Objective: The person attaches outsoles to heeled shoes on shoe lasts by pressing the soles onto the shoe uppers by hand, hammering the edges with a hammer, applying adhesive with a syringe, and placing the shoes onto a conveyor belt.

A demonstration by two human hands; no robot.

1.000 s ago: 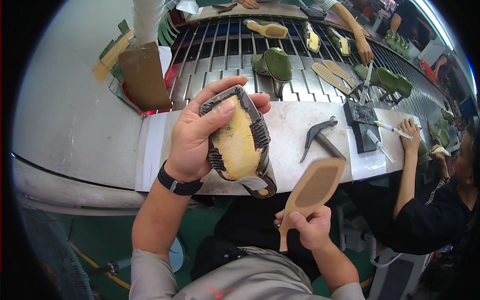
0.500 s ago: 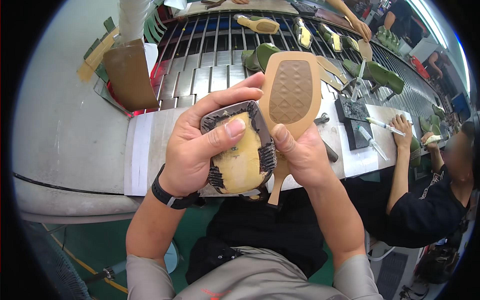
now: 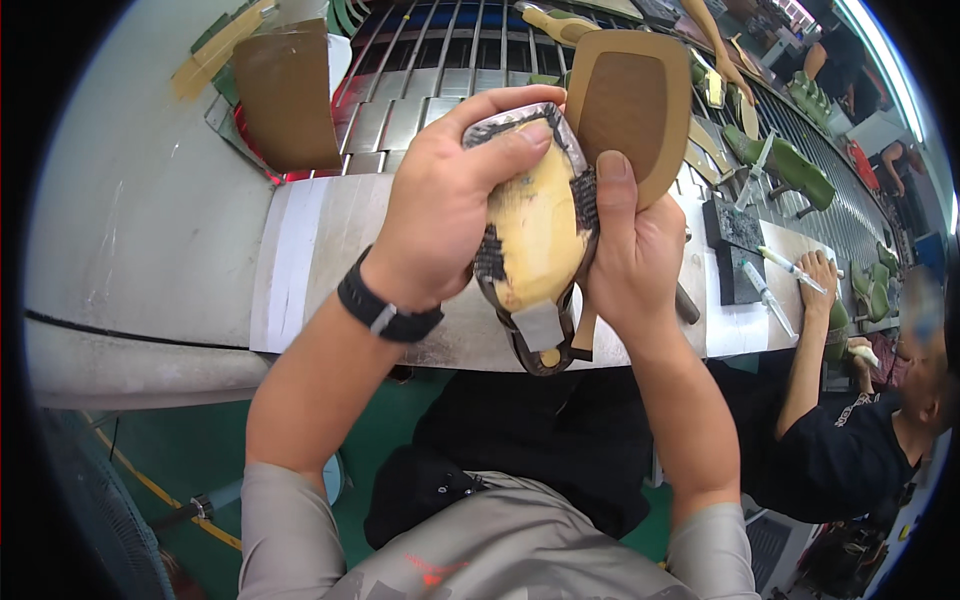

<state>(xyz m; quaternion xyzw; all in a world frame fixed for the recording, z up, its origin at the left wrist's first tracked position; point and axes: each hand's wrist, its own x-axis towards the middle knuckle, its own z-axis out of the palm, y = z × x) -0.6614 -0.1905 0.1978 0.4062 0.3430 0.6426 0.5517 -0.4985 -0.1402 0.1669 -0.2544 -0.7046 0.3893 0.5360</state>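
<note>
My left hand (image 3: 430,210) is wrapped round a lasted shoe (image 3: 533,235), its thumb pressed on the front of the underside. That underside is yellowish, with dark ruffled edges folded in and a pale strip toward the heel end. My right hand (image 3: 637,260) grips a tan shoe sole (image 3: 676,130) with a brown forepart panel, thumb on top. The sole stands just right of the shoe, front end up, its narrow heel part passing down behind my right hand. The right fingers are mostly hidden behind the two pieces.
Beyond the pale bench (image 3: 340,225) runs a conveyor of metal bars (image 3: 440,50) carrying green shoes (image 3: 785,165) and loose soles. A black block (image 3: 733,225) and syringes (image 3: 768,297) lie at right, near a co-worker's hand (image 3: 818,283). A brown board (image 3: 287,105) stands at left.
Both hands have risen and shifted right in the picture with the shoe and sole. The shoe has tilted so that its heel end shows. The sole's patterned panel now looks smooth and blurred.
</note>
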